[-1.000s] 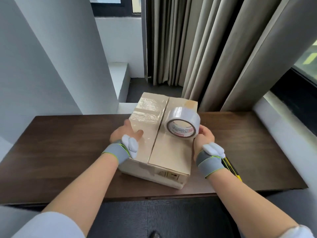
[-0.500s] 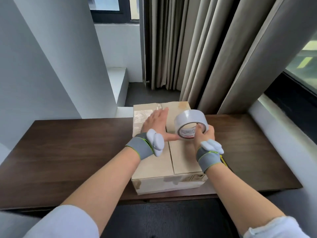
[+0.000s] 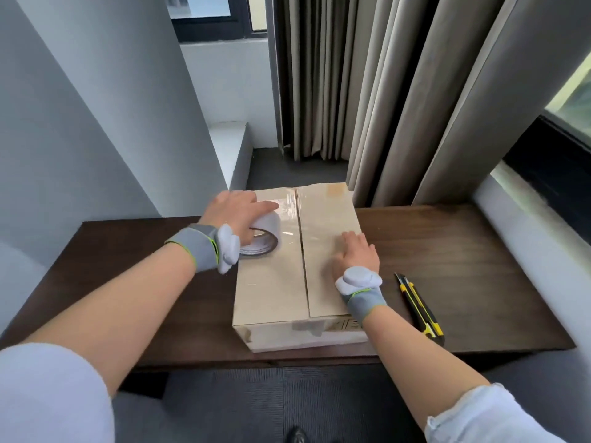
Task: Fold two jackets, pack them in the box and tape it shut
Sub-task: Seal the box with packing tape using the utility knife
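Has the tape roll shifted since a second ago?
Yes. The tape roll crossed the box seam from right flap to left, now gripped by the left hand.

Dark brown wood-grain table (image 3: 463,251), seen from above, its front edge nearest the viewer and its far edge towards the curtains. Two things lie directly on it. Box (image 3: 271,282): cardboard, flaps closed, the centre seam running from near to far, with glossy clear tape over the far part of the seam; it stands near the middle of the table, its near face close to the front edge. Knife (image 3: 419,308): yellow and black, flat on the wood just right of the box and not touching it, roughly parallel to the box's side, blade end pointing away.
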`<state>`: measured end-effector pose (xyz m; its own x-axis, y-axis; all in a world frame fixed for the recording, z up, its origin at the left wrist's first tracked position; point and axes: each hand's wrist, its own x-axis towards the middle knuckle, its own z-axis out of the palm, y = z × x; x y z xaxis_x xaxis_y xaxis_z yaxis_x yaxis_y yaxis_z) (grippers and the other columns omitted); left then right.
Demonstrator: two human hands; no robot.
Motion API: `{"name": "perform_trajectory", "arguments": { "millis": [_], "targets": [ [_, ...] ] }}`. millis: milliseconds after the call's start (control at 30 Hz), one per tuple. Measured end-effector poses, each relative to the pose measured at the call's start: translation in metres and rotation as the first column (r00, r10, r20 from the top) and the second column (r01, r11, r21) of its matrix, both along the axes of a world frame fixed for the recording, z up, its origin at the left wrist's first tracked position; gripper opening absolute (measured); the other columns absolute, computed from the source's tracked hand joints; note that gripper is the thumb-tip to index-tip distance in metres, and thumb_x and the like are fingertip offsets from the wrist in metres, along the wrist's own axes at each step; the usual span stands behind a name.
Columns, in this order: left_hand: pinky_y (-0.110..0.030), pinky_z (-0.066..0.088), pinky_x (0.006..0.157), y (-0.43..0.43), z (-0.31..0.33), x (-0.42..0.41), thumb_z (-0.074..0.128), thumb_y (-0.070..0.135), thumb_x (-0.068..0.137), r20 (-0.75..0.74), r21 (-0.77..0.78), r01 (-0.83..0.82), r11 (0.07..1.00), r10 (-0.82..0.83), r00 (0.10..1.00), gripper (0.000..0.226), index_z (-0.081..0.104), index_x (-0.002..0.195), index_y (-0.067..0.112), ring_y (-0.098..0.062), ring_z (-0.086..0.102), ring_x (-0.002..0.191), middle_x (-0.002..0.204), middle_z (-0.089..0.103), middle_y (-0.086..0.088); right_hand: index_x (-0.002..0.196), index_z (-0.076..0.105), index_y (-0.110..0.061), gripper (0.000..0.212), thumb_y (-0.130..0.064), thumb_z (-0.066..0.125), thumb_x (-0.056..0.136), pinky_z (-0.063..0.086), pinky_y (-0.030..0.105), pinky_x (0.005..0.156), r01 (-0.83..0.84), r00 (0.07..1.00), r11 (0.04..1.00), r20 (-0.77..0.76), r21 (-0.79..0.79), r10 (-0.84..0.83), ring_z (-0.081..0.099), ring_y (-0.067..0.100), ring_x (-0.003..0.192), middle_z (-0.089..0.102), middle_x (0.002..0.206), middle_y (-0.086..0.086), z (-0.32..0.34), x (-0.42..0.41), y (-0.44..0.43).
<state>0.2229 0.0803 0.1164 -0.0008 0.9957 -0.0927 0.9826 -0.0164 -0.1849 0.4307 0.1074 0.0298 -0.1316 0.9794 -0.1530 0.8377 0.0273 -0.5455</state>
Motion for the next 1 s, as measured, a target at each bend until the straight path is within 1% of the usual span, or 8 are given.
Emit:
{"name": "perform_trajectory", "arguments": {
  "millis": [67, 133, 233, 333, 467, 567, 867, 1000],
  "targets": [
    [-0.033, 0.036, 0.092, -0.012, 0.002, -0.007, 0.049, 0.015, 0.087, -0.002, -0.026, -0.014, 1.0, 0.014, 1.0, 0.067, 0.024, 0.144, 0.04, -0.025, 0.044, 0.119, 0.119, 0.048, -0.002, 0.129, 0.044, -0.01, 0.039, -0.009, 0.036, 0.091, 0.016, 0.036, 0.114, -0.04, 0.994, 0.998, 0.102, 0.038, 0.036, 0.027, 0.021, 0.136, 0.042, 0.137, 0.005, -0.004, -0.003, 0.003],
    [-0.035, 0.038, 0.092, -0.011, 0.007, -0.003, 0.052, 0.015, 0.086, -0.056, -0.062, -0.005, 0.998, 0.001, 0.998, 0.072, 0.021, 0.146, 0.04, -0.025, 0.044, 0.12, 0.122, 0.047, -0.004, 0.127, 0.045, -0.009, 0.037, -0.012, 0.033, 0.092, 0.016, 0.038, 0.114, -0.055, 0.989, 0.996, 0.142, 0.066, 0.045, 0.026, 0.021, 0.136, 0.042, 0.136, 0.006, -0.007, -0.004, 0.003],
    [-0.034, 0.038, 0.094, -0.013, 0.03, -0.005, 0.063, 0.014, 0.079, -0.196, -0.276, -0.102, 0.956, 0.048, 0.979, 0.085, 0.017, 0.147, 0.039, -0.026, 0.038, 0.128, 0.132, 0.041, -0.006, 0.137, 0.039, -0.008, 0.05, -0.023, 0.021, 0.093, 0.01, 0.039, 0.117, -0.04, 0.995, 0.997, 0.097, 0.065, 0.034, 0.018, 0.02, 0.142, 0.034, 0.148, 0.005, -0.01, -0.006, 0.003],
    [-0.033, 0.039, 0.094, -0.031, 0.037, -0.026, 0.08, 0.014, 0.059, -0.326, -0.326, -0.201, 0.924, 0.09, 0.941, 0.107, 0.019, 0.145, 0.027, -0.026, 0.043, 0.126, 0.132, 0.044, -0.007, 0.144, 0.032, -0.011, 0.053, -0.034, 0.015, 0.099, 0.007, 0.041, 0.118, -0.021, 0.995, 0.998, 0.097, 0.06, 0.015, 0.012, 0.018, 0.145, 0.027, 0.153, 0.002, -0.014, -0.008, 0.005],
    [-0.035, 0.036, 0.104, -0.05, 0.0, -0.047, 0.079, 0.018, 0.061, -0.243, -0.372, -0.229, 0.899, 0.143, 0.959, 0.11, 0.013, 0.148, 0.015, -0.028, 0.039, 0.13, 0.138, 0.04, -0.01, 0.151, 0.01, -0.014, 0.065, -0.051, 0.01, 0.098, 0.002, 0.046, 0.118, -0.065, 0.952, 0.998, 0.302, 0.026, 0.054, 0.0, 0.015, 0.147, 0.007, 0.159, -0.001, -0.013, -0.018, 0.005],
    [-0.033, 0.033, 0.103, -0.051, -0.023, -0.056, 0.081, 0.021, 0.059, -0.212, -0.35, -0.211, 0.913, 0.143, 0.967, 0.118, 0.005, 0.15, 0.012, -0.027, 0.037, 0.131, 0.141, 0.037, -0.01, 0.152, 0.002, -0.015, 0.071, -0.058, 0.009, 0.095, 0.0, 0.048, 0.118, -0.073, 0.909, 0.997, 0.411, 0.011, 0.062, -0.006, 0.015, 0.147, -0.002, 0.16, 0.001, -0.013, -0.024, 0.001],
    [-0.035, 0.031, 0.104, -0.042, -0.076, -0.066, 0.049, 0.033, 0.09, -0.167, -0.24, -0.164, 0.957, 0.126, 0.978, 0.075, 0.008, 0.15, 0.012, -0.028, 0.036, 0.132, 0.143, 0.037, -0.01, 0.151, 0.0, -0.016, 0.079, -0.065, 0.01, 0.091, -0.001, 0.048, 0.118, -0.073, 0.862, 0.997, 0.503, 0.011, 0.057, -0.007, 0.015, 0.147, -0.004, 0.16, 0.001, -0.015, -0.024, 0.003],
    [-0.035, 0.032, 0.102, -0.039, -0.094, -0.066, 0.042, 0.031, 0.094, -0.171, -0.199, -0.172, 0.965, 0.139, 0.976, 0.068, 0.008, 0.15, 0.012, -0.027, 0.038, 0.13, 0.142, 0.038, -0.011, 0.151, 0.001, -0.014, 0.08, -0.065, 0.014, 0.091, -0.001, 0.045, 0.119, -0.063, 0.851, 0.998, 0.523, 0.017, 0.045, -0.005, 0.017, 0.147, -0.002, 0.16, 0.003, -0.011, -0.027, 0.002]
  ]
}}
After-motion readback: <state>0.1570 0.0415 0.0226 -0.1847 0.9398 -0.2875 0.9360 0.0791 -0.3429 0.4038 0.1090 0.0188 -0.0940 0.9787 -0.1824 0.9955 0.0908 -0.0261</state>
